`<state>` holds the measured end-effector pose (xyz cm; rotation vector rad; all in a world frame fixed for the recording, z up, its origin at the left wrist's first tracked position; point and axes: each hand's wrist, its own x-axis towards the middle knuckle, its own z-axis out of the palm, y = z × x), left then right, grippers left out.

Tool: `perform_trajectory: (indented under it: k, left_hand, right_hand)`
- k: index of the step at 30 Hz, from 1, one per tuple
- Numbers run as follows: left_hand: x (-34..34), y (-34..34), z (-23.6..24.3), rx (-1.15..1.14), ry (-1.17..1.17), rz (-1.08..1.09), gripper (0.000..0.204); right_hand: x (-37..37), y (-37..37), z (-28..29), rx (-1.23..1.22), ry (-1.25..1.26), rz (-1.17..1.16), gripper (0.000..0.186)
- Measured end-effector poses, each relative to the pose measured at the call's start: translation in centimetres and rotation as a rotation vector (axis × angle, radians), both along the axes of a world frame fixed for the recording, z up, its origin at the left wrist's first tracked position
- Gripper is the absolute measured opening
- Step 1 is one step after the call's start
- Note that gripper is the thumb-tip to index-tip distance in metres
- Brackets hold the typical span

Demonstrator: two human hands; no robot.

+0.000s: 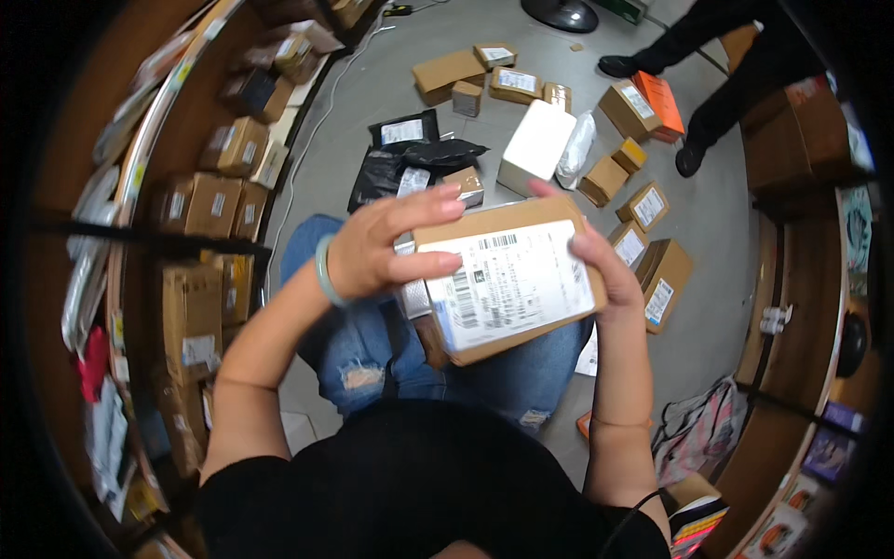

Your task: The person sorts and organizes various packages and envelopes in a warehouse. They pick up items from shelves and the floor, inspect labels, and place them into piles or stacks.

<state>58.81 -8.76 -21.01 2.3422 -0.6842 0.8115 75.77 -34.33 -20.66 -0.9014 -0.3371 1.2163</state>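
A brown cardboard box [510, 284] with a large white label is held over my jeans-covered lap. My left hand [391, 247], with a pale green bangle at the wrist, grips its upper left corner, fingers lying across the top. My right hand [605, 270] holds the right end with the thumb against the label's edge. A silvery item [413, 296] shows at the box's left side, partly hidden behind it.
Several parcels lie on the floor [363, 84] ahead, including black bags [372, 172] and a white box [535, 149]. Shelves of parcels [191, 205] line the left; wooden shelving [792, 279] stands right. Another person's dark-trousered legs [698, 116] stand at upper right.
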Motion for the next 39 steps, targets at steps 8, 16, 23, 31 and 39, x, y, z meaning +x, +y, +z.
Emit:
perform_trajectory:
  k: [8,16,23,31,39]
  left_hand:
    - [-4.4,-2.6,-1.1,-1.158,0.625,0.448,0.061]
    - [-3.5,-10.0,1.7,-1.456,0.604,0.247,0.077]
    - [-2.7,-10.5,1.8,-1.438,0.594,0.292,0.075]
    - [-2.3,-11.2,2.4,-1.415,0.621,0.357,0.072]
    - [-1.4,-9.0,0.2,-1.309,0.744,0.337,0.073]
  right_hand:
    - [-10.5,0.6,-4.4,0.094,-0.231,-0.584,0.091]
    - [-11.3,1.9,-5.1,0.161,-0.238,-0.652,0.094]
    - [-11.1,2.0,-4.4,0.15,-0.229,-0.655,0.096]
    - [-11.4,1.6,-4.5,0.164,-0.19,-0.665,0.097]
    - [-9.9,2.5,-5.0,0.089,-0.399,-0.54,0.101]
